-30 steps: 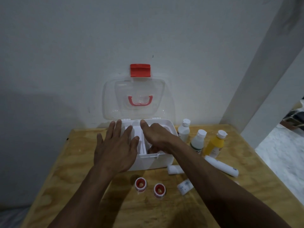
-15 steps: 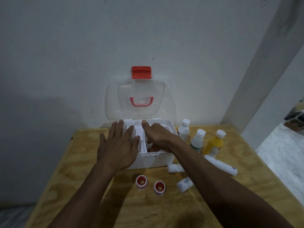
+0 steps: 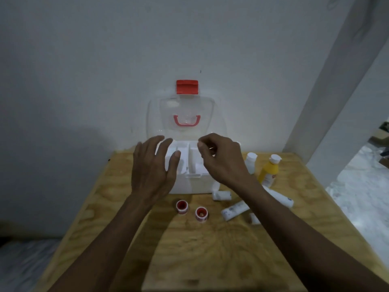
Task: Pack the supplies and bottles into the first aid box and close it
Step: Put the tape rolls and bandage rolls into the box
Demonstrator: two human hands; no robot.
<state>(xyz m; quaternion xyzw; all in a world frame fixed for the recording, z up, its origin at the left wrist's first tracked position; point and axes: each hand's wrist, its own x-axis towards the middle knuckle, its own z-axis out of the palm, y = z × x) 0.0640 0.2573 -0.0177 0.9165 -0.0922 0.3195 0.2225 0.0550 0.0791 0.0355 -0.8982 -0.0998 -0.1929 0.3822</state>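
The white first aid box stands at the table's back, its clear lid up against the wall with a red latch on top. My left hand hovers flat and spread over the box's left half, holding nothing. My right hand is raised over the right half with fingers curled loosely; nothing shows in it. A white bottle and a yellow bottle stand right of the box. Two red-capped jars, a gauze roll and white tubes lie in front.
The plywood table ends close at left and right. A grey wall is right behind the box, and a white pillar rises at the back right. A small white item lies near the tubes.
My right hand has lifted out of the box's right compartment and curled above it. My left hand rose slightly off the box. The view shifted a little.
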